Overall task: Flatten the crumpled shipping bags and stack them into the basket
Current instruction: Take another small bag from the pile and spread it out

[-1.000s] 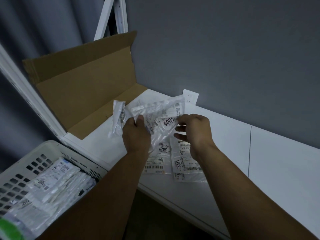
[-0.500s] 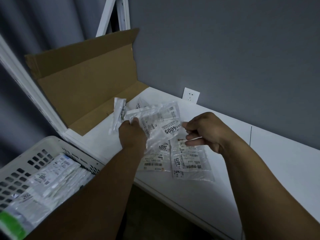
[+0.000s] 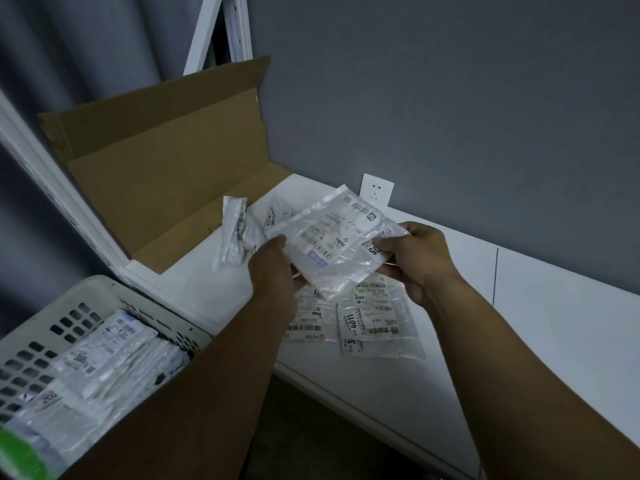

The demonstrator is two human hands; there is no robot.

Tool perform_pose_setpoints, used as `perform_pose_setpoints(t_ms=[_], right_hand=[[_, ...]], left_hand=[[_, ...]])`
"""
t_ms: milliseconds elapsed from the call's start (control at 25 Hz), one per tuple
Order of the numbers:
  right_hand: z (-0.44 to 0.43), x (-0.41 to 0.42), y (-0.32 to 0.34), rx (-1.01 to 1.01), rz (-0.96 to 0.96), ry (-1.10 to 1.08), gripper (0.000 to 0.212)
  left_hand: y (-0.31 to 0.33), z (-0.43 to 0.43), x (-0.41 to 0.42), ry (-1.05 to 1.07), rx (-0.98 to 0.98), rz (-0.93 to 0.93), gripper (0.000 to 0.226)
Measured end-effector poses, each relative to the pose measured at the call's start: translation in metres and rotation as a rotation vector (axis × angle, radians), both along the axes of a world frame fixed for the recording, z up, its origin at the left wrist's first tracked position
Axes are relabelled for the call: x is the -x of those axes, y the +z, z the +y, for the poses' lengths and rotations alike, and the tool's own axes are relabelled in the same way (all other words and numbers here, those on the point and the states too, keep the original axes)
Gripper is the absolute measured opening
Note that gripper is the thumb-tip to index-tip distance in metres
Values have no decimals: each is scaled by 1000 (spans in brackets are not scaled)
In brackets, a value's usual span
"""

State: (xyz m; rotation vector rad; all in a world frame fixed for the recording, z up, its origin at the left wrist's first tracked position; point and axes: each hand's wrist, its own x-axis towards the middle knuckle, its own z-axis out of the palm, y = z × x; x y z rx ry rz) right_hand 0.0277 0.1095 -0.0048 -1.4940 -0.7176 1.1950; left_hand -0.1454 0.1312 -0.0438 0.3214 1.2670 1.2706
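Clear, white-labelled bag (image 3: 332, 247); brown cardboard box (image 3: 166, 174); white basket (image 3: 45, 341).

Dim, cool, bluish light all round, no hard shadows. The white tabletop (image 3: 554, 323) at three o'clock is the brightest patch. A soft sheen on the clear shipping bag (image 3: 332, 251), dead centre. The basket (image 3: 79, 289) at eight o'clock smears into blur, and the white frame post (image 3: 59, 192) at ten o'clock bows with wide-angle distortion.

We read 4011 on the flat bag (image 3: 377, 323) on the white table (image 3: 519, 323). The lifted bag (image 3: 332, 244) shows 05. Other print is too small.
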Motion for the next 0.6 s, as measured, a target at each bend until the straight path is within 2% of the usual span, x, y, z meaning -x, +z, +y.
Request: perform_pose_setpoints(t_ms=[120,240,280,400,480,600], right_hand=[[2,-16,-8,-1,-8,-93,11],[2,-25,-16,-6,182,-167,15],[2,-26,-19,35,189,-151,16],[0,-30,-29,167,-21,-89,4],[-2,-34,-37,217,-120,-73,12],[-6,-45,-50,332,-157,-66,15]], left_hand=[[1,-4,0,-94,27,-94,16],[0,-9,-6,-174,63,-129,23],[-1,-9,-9,-216,81,-106,28],[-8,-13,-16,-392,162,58,42],[-14,-14,-19,-450,189,181,37],[-24,-11,-23,-454,165,325,21]])
